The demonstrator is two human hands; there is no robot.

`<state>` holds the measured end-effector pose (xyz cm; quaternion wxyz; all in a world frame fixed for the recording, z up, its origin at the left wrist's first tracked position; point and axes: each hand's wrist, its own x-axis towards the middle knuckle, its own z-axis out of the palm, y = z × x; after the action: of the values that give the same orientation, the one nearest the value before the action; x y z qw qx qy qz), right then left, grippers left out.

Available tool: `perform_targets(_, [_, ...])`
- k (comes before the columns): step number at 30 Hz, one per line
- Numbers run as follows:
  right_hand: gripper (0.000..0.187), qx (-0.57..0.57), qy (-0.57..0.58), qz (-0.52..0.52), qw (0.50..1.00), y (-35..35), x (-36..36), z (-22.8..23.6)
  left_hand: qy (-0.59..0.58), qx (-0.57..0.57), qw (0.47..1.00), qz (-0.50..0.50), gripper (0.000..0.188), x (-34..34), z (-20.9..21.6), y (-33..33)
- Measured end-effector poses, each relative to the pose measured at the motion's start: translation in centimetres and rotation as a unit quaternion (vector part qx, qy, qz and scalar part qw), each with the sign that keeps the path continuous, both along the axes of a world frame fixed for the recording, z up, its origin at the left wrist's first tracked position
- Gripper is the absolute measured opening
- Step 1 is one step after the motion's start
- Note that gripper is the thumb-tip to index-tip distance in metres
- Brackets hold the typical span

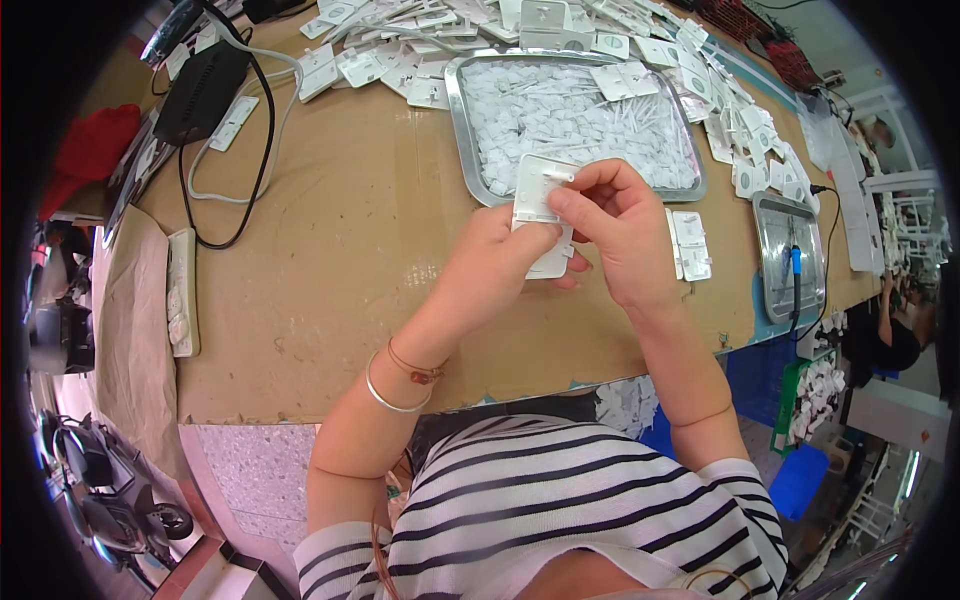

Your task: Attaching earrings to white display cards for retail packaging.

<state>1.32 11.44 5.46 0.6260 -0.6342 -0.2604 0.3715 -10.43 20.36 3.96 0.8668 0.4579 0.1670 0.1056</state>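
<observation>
Striped sleeves fill the lower frame; above them, at centre, left hand (500,262) and right hand (615,225) fingers close on a white plastic plate (537,205) over the bench (340,260). It looks light, stiff, best held by its edges.

The flat white plastic plate (540,205) looks smooth and matt. Behind it, the rectangular metal tray (462,120) shines glossy, on a surface (330,270) of matt brown cardboard.

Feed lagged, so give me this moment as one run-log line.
left hand: holds flat white plastic plate | right hand: pinches small white part at plate's top edge | behind: steel tray of small white pieces | surface: brown cardboard-covered table
</observation>
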Motion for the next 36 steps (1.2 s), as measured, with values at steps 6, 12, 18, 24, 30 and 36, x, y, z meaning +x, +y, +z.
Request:
perform_targets(6, [0.027, 0.036, 0.029, -0.016, 0.999, -0.4, -0.2, -0.3, 0.047, 0.123, 0.991, -0.020, 0.032, -0.3, 0.3, -0.3])
perform_targets(12, [0.028, 0.053, -0.023, -0.043, 0.997, -1.5, 1.1, -1.1, 0.092, 0.500, 0.859, 0.059, 0.031, 0.3, -1.0, -0.4])
perform_targets(18, [0.017, -0.123, -0.270, 0.007, 0.955, -4.6, 4.4, -1.0, 0.247, 0.399, 0.880, -0.064, 0.037, 1.0, -1.9, -1.2])
perform_targets(24, [0.017, -0.117, -0.244, -0.064, 0.961, -4.7, 5.5, -0.2, 0.282, 0.621, 0.723, -0.109, 0.049, 3.0, -2.3, -2.0])
perform_targets(30, [0.014, -0.115, -0.434, -0.027, 0.893, -1.0, 9.4, -2.4, 0.246, 0.702, 0.667, 0.030, 0.044, 6.4, 0.9, 2.1])
perform_targets(36, [0.007, -0.175, -0.601, 0.067, 0.777, 3.2, 10.5, -4.0, 0.071, 0.775, 0.608, 0.153, 0.028, 16.4, -0.8, 8.6])
